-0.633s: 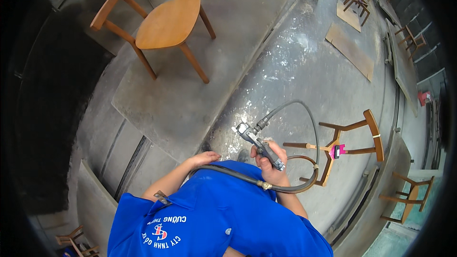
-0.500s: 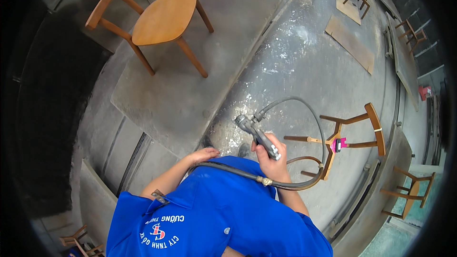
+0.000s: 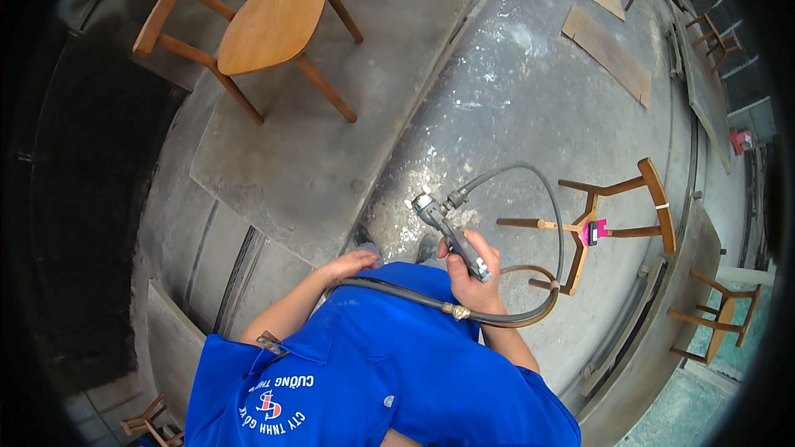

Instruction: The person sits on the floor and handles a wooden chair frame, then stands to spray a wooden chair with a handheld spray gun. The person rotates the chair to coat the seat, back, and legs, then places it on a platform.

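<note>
My right hand [image 3: 475, 271] is wrapped round the grip of a spray gun [image 3: 447, 236], its head pointing away to the upper left. A dark hose [image 3: 538, 174] leaves the gun, loops to the right and runs back across my waist through a brass-coloured fitting [image 3: 456, 311]. My left hand [image 3: 351, 264] rests at the front of my blue shirt, near the hose, with nothing seen in it and its fingers loosely stretched. Ahead to the left, a brown wooden chair [image 3: 273, 21] stands upright on a large grey board [image 3: 389, 41].
On the right, a wooden chair frame without a seat [image 3: 654, 199] bears a pink and black item [image 3: 593, 233]. Brown cardboard sheets [image 3: 609, 54] lie on the stained floor farther off. More chairs [image 3: 719, 314] stand along the right side, and rails [image 3: 238, 277] cross the floor.
The view has shifted slightly, so the large chair sits a little higher and farther left. My right hand keeps its grip on the spray gun; my left hand stays at my waist.
</note>
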`<state>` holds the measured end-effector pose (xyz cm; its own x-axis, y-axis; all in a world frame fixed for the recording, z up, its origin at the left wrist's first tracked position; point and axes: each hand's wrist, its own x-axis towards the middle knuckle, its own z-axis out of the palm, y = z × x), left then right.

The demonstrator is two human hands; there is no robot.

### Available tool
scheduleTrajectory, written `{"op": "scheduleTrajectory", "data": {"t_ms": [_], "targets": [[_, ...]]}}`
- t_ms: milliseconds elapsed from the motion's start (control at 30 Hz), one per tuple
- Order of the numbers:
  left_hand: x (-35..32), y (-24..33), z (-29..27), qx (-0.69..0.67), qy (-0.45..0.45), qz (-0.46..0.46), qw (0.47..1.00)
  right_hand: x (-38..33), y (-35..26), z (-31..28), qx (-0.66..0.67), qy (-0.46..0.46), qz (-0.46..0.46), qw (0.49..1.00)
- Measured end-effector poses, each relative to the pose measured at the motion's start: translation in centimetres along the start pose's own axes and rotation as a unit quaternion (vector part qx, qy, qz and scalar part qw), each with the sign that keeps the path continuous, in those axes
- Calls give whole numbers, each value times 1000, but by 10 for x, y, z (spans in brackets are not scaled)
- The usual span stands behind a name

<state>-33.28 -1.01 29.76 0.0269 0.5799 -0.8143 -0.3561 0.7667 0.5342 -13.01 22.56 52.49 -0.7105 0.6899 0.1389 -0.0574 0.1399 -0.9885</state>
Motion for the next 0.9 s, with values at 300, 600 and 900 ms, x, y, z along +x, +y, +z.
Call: {"op": "scheduleTrajectory", "data": {"t_ms": [300,600,900], "targets": [[-1,-2,-3,9,-6,-14,1000,7,-5,4,-58,-18,-39,997],[6,-13,-2,34,13,5,999,5,7,3,-137,-27,63,988],[12,-15,-1,-8,0,26,1000,-16,21,-3,-211,-25,191,958]]}}
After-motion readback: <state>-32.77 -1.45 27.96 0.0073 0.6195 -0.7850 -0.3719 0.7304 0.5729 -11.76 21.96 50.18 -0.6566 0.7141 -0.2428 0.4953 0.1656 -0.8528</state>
